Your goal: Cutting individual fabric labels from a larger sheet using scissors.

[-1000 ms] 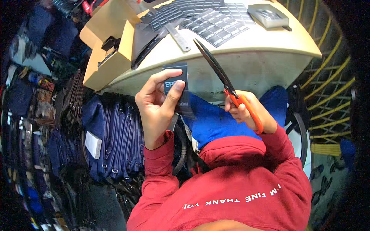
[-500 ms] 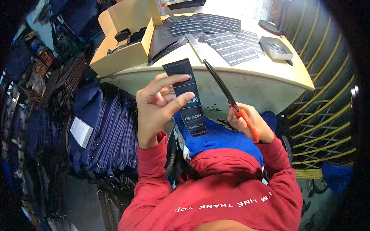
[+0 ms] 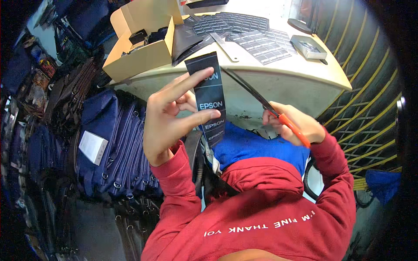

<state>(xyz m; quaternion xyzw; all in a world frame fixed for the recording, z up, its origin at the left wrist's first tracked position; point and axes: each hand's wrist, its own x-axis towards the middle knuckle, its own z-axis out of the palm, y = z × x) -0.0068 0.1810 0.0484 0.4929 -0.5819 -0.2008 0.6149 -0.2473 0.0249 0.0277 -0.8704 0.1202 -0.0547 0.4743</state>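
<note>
A black label strip (image 3: 210, 93) is pinched by the left hand (image 3: 163, 119) before the table (image 3: 311, 75); apart, scissors (image 3: 269, 107) are gripped by the right hand (image 3: 300, 121). The strip seems already detached, but its labels are still joined. Label sheets (image 3: 260, 48) are spread beside a metal ruler (image 3: 224, 47) and an open cardboard box (image 3: 141, 61); navy bags (image 3: 127, 152) are piled leftward.

Smooth strip (image 3: 210, 92), scissors (image 3: 270, 108) — plastic handles (image 3: 292, 128), metal blades (image 3: 246, 85); cardboard box (image 3: 139, 61)
</note>
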